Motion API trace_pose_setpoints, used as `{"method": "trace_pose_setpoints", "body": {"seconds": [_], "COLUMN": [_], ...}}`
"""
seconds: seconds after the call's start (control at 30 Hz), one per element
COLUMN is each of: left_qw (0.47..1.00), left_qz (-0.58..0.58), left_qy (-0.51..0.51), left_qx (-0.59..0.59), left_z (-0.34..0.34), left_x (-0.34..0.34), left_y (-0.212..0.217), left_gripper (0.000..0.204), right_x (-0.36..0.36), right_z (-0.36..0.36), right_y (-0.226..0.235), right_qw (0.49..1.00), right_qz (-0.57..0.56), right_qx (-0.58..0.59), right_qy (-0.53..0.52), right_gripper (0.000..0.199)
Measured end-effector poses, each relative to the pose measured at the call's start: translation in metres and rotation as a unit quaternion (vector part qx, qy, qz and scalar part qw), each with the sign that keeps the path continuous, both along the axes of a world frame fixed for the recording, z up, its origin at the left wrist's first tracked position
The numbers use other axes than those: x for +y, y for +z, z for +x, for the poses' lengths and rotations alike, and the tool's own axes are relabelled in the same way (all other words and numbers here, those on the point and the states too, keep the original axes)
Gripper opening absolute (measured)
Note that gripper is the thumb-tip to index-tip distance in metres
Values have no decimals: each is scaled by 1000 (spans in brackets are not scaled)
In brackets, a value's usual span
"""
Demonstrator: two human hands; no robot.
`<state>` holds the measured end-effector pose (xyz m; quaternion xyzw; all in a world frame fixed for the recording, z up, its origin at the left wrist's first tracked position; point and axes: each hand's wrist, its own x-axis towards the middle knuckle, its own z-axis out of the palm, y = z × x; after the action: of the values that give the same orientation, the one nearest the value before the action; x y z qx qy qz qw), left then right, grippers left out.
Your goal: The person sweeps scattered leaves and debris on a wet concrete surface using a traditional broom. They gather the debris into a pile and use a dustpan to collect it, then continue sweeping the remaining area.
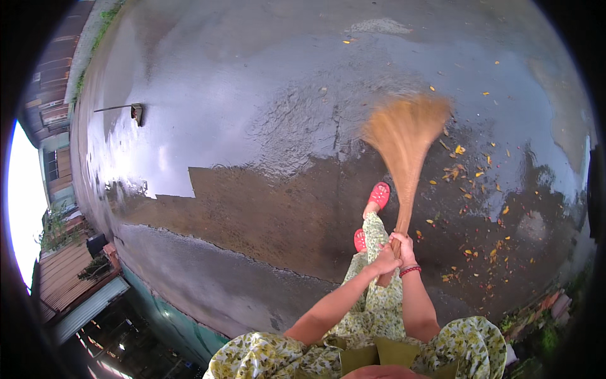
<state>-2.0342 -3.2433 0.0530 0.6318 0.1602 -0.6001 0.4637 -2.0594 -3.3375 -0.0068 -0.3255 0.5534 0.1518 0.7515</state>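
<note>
Wet pavement (265, 126) runs wide open to your far and left; its near-left edge drops to a wall. Both your left hand (385, 260) and right hand (404, 247) are wrapped tight round the broom (404, 145) handle, just right of your red sandals (379, 196). Tan bristles fan out, blurred, far-right. Yellow leaves (470, 174) are scattered right.

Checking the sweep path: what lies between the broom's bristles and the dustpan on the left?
Only bare wet pavement between the broom bristles and the dustpan, in the head view.
</note>
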Motion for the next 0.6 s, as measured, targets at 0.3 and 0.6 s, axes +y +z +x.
{"method": "trace_pose_setpoints", "body": {"seconds": [0.3,0.6], "left_qw": [999,943], "left_qz": [-41,8], "left_qy": [28,331], "left_qx": [-9,29], "left_z": [63,138], "left_x": [95,134], "left_y": [99,41], "left_gripper": [60,4], "right_x": [94,157], "right_z": [43,203], "right_y": [68,24], "right_qw": [997,924], "right_qz": [-40,97], "right_qx": [-63,-136], "right_qy": [-27,344], "right_gripper": [10,26]}}
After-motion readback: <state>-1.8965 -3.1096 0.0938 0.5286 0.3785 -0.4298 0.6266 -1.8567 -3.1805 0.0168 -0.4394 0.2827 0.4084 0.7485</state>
